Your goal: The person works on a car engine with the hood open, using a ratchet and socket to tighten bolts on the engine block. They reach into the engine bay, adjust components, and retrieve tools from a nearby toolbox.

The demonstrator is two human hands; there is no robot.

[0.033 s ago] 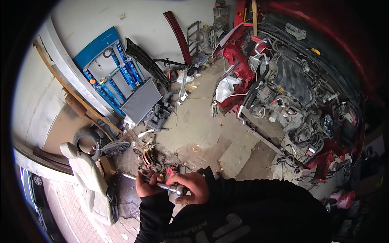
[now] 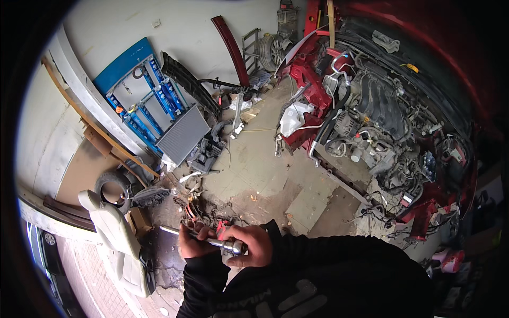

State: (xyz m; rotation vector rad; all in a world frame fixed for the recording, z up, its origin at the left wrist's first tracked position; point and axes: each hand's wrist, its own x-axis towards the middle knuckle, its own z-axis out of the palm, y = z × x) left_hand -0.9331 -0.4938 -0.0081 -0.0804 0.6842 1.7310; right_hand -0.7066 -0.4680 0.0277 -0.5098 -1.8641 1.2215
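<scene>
Well left of the left grip (image 2: 193, 245), white car seat (image 2: 112, 229); nearer, cardboard box (image 2: 139, 220) with contents too hidden to tell. Far beyond, pale wall (image 2: 185, 29). In that grip, fingers curled round a silver metal tool (image 2: 216, 242), thin end poking out leftward; in the right grip (image 2: 257, 244), fingers wrapped round its thick end. Beyond both grips, worn floor (image 2: 254, 153); farther right, white plastic tank (image 2: 295, 119), contents unclear, then exposed car engine (image 2: 379, 103).

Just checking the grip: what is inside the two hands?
A silvery metal tool, held by the left hand and right hand; parts within their grasp are covered.
</scene>
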